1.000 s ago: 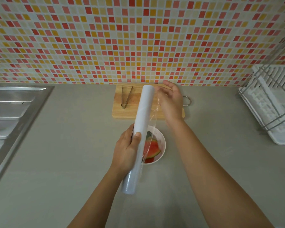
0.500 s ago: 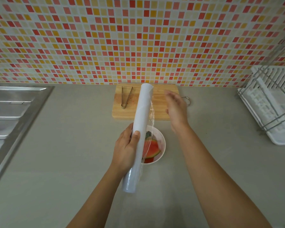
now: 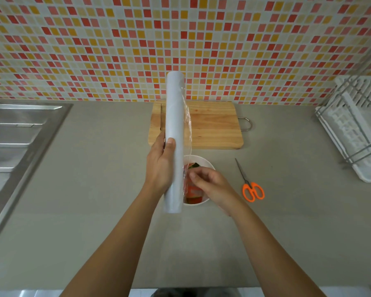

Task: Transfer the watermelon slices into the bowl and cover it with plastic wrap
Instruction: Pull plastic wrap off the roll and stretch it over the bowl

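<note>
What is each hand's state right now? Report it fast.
Left hand: grips the plastic wrap roll.
Right hand: pinches the loose film at the roll.

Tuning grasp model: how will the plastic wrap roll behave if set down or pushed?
The wrap roll is a smooth cylinder, so probably rolls on the counter. The left hand alone holds it up: likely light. Its loose film looks crinkled, probably floppy.

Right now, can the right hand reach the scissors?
Likely yes: the scissors lie on bare counter just right of the right hand, nothing between. But that hand seems to pinch the wrap, so it must let go first.
</note>
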`<control>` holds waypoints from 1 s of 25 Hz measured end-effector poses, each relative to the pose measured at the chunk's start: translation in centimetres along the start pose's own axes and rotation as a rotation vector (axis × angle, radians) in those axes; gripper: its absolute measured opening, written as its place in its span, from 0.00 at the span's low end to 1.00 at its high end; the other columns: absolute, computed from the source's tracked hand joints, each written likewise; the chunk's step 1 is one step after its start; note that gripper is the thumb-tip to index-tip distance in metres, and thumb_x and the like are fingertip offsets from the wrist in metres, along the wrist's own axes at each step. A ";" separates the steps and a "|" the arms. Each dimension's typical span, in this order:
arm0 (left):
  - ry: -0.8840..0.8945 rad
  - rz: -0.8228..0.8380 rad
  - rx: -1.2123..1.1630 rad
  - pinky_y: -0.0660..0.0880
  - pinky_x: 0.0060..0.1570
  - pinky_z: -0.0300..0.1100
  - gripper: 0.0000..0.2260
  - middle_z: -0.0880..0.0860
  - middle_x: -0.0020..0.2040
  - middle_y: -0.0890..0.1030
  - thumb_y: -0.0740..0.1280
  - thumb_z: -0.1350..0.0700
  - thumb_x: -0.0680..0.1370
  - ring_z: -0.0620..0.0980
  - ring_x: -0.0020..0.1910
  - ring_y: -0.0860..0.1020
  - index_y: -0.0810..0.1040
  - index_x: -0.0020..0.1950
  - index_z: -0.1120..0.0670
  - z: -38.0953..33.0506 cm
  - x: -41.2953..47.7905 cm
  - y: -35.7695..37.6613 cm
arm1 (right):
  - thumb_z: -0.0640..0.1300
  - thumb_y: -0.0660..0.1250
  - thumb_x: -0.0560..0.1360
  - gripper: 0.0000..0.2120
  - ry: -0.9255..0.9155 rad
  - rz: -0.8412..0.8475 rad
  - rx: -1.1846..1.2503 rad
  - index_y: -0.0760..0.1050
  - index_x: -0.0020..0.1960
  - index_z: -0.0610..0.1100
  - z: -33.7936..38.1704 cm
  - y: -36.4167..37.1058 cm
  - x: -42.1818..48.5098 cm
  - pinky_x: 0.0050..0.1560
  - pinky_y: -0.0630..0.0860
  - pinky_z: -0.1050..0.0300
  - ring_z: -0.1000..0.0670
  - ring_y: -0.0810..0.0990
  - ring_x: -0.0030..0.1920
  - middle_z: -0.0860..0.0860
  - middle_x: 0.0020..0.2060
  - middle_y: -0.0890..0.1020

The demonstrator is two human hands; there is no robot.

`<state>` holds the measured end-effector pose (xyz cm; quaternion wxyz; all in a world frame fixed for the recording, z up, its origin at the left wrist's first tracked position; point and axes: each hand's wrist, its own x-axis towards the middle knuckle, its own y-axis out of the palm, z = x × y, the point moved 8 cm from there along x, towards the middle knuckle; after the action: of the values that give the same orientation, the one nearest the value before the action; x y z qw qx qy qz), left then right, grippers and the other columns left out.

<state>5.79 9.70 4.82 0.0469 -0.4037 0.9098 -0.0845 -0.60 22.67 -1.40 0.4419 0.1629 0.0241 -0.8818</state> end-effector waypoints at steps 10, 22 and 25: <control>0.010 -0.030 -0.004 0.69 0.48 0.34 0.17 0.44 0.59 0.75 0.54 0.48 0.81 0.39 0.55 0.74 0.67 0.70 0.45 -0.1 0.5 0.0 | 0.38 0.65 0.75 0.11 -0.055 0.008 0.074 0.82 0.42 0.50 0.3 -0.5 -0.5 0.41 0.79 0.62 0.55 0.82 0.41 0.52 0.39 0.83; 0.051 -0.033 0.091 0.69 0.49 0.32 0.17 0.42 0.59 0.74 0.55 0.49 0.81 0.37 0.54 0.74 0.67 0.71 0.45 0.1 -0.3 1.2 | 0.70 0.50 0.72 0.30 -0.055 -0.383 -0.072 0.78 0.45 0.46 2.6 0.1 0.8 0.53 0.77 0.42 0.46 0.83 0.45 0.47 0.42 0.84; 0.043 -0.020 0.119 0.74 0.57 0.47 0.18 0.47 0.61 0.76 0.54 0.48 0.81 0.45 0.58 0.75 0.67 0.70 0.46 0.4 -0.6 1.4 | 0.73 0.50 0.69 0.26 -0.104 -0.456 -0.204 0.72 0.37 0.53 3.9 -0.1 1.1 0.49 0.77 0.44 0.56 0.80 0.37 0.59 0.32 0.81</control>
<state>5.18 11.02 4.20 0.0506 -0.4075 0.8998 -0.1474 -2.33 21.16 1.94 0.2463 0.0621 0.1262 -0.9589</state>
